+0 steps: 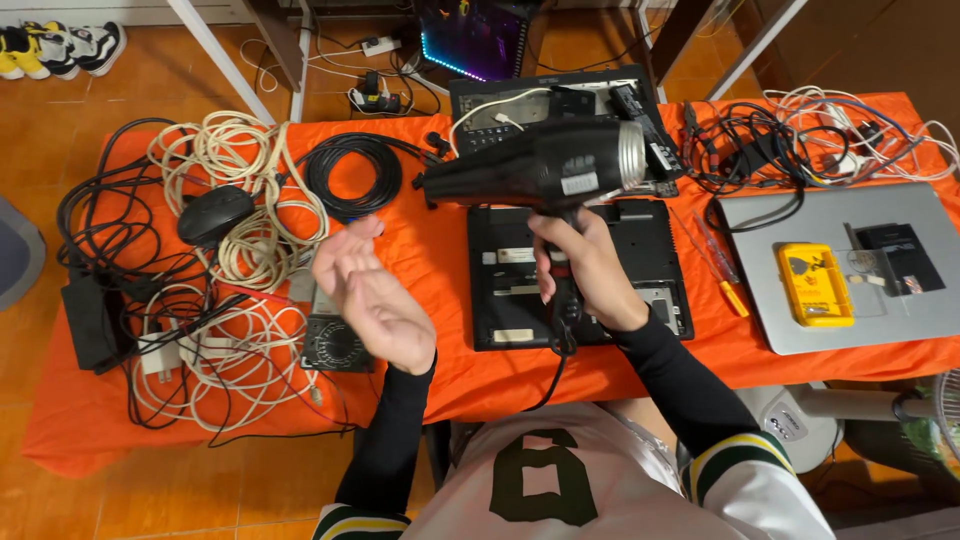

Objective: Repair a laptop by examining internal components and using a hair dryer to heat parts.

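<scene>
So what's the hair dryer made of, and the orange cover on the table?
The hair dryer, held in the right hand, looks like black plastic with a soft sheen, and a shiny silver ring at the back, maybe metal. The orange cover looks like thin matte cloth, since it wrinkles and hangs over the table edge.

Tabletop [420, 225] under an orange cloth. Left: tangled white cables [240, 190] and black cables [105, 215], black mouse [213, 213] on top, black power brick [90, 322] at the left edge, small square fan [335, 343] nearer. Coiled black cable [353, 175] toward the far side. Centre: opened black laptop base [640, 265], another black chassis [500, 105] behind it. Right: silver laptop [930, 310] carrying a yellow box [814, 284], screwdriver [722, 275] beside it, cable tangle [800, 140] far right.
</scene>
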